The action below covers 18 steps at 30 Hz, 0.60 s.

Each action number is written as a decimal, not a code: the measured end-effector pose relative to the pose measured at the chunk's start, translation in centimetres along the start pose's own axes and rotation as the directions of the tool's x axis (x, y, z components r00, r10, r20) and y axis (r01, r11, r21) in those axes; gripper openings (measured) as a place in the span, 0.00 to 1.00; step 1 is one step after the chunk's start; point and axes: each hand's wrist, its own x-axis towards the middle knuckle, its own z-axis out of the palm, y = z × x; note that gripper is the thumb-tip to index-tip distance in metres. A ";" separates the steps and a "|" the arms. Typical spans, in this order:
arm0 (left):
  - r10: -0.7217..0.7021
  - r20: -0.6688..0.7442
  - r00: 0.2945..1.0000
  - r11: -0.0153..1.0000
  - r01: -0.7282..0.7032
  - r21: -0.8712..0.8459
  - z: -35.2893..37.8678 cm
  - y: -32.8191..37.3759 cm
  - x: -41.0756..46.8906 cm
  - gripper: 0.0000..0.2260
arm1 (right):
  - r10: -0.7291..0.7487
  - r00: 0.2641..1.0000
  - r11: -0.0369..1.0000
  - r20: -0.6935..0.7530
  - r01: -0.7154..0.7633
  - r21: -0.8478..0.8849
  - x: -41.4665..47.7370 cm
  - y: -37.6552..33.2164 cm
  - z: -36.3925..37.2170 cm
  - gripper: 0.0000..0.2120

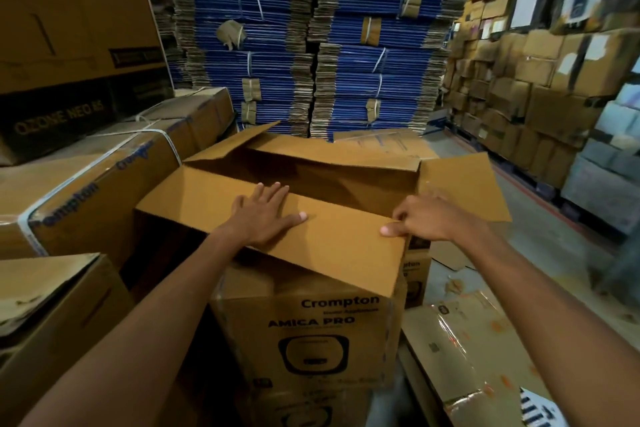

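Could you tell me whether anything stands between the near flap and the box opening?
Nothing visible does. The left hand lies flat on the near flap, the right hand pinches its edge, and nothing sticks up from the box.

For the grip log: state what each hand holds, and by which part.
Right hand pinches the near flap at its right end; left hand lies flat on it, holding nothing.

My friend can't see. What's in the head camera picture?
A person's left hand lies flat on the near flap of an open cardboard box, and the right hand pinches the flap's corner. Stacked cartons stand around.
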 end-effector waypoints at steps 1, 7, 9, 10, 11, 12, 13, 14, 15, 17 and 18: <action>-0.019 0.020 1.000 1.000 0.019 0.007 -0.4 -0.2 0.0 0.41 | -0.006 1.000 1.000 0.029 0.007 -0.006 -0.1 0.7 -0.3 0.16; 0.052 0.158 0.986 0.939 0.005 -0.343 -0.1 -1.0 -1.9 0.37 | -0.010 0.998 0.989 -0.066 0.001 -0.145 -0.7 0.5 -0.4 0.15; 0.115 -0.038 0.993 0.958 -0.121 -0.260 2.1 -0.8 -2.7 0.33 | -0.009 0.993 0.988 -0.116 -0.009 -0.151 -1.6 -0.5 -0.1 0.13; 0.139 -0.170 0.975 0.971 -0.169 -0.171 3.1 -0.7 -3.0 0.33 | -0.021 0.992 0.991 -0.122 0.004 -0.133 -2.1 -1.2 0.3 0.15; 0.165 -0.290 0.943 0.974 -0.203 -0.105 4.0 -0.5 -3.2 0.33 | -0.041 0.993 0.994 -0.109 0.030 -0.101 -2.6 -2.1 0.9 0.18; 0.181 -0.368 0.912 0.973 -0.221 -0.071 4.6 -0.3 -3.3 0.34 | -0.067 0.994 0.996 -0.082 0.062 -0.061 -2.9 -3.3 1.7 0.22; 0.193 -0.403 0.895 0.971 -0.234 -0.056 4.9 -0.3 -3.3 0.33 | -0.089 0.995 0.996 -0.051 0.087 -0.027 -2.9 -4.6 2.7 0.27; 0.196 -0.406 0.893 0.970 -0.236 -0.051 4.9 -0.2 -3.2 0.33 | -0.100 0.994 0.995 -0.032 0.100 0.000 -2.7 -5.9 3.7 0.30; 0.190 -0.399 0.897 0.972 -0.229 -0.052 4.8 -0.1 -3.1 0.32 | -0.095 0.995 0.995 -0.038 0.096 0.022 -2.1 -6.9 4.5 0.31; 0.168 -0.389 0.906 0.981 -0.194 -0.029 4.8 0.2 -2.9 0.33 | -0.053 0.993 0.997 -0.105 0.060 0.057 -1.2 -8.1 5.3 0.29; 0.162 -0.389 0.907 0.983 -0.181 -0.013 4.7 0.3 -2.8 0.34 | -0.040 0.990 0.998 -0.138 0.047 0.051 -0.9 -8.3 5.4 0.28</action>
